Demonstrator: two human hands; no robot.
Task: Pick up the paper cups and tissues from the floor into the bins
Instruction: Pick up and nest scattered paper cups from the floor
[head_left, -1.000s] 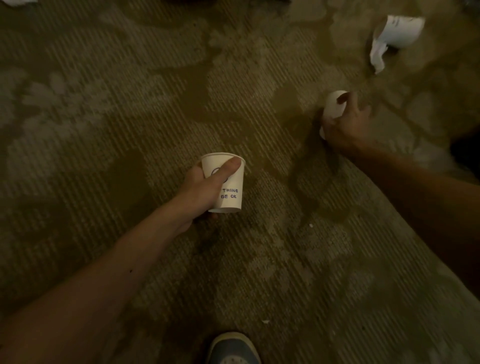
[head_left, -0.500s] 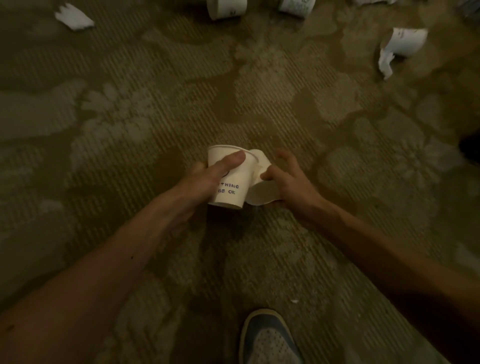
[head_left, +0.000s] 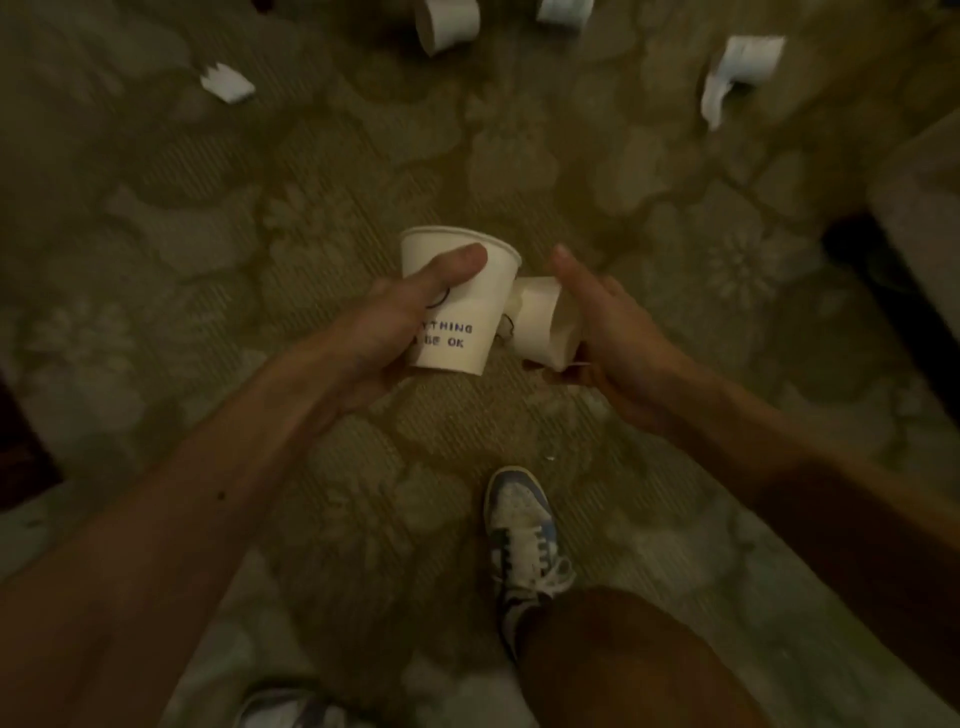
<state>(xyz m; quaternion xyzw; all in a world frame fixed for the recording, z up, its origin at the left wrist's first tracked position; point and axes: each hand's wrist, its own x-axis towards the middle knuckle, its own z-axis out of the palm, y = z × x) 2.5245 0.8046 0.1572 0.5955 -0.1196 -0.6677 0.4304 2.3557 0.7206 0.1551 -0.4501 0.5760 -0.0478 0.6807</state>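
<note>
Head view has the left hand (head_left: 395, 322) gripping the printed cup (head_left: 467, 291) upright, mouth up, seemingly to take the second cup (head_left: 537, 322) that the right hand (head_left: 618, 343) holds tilted against its side, while another cup (head_left: 447, 21) and a tissue scrap (head_left: 226, 83) lie on the floor (head_left: 311, 182) beyond both hands.

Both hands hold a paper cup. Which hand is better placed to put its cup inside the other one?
Probably the right hand. Its tilted cup lies close beside the upright printed cup, which the left hand holds mouth up.
</note>
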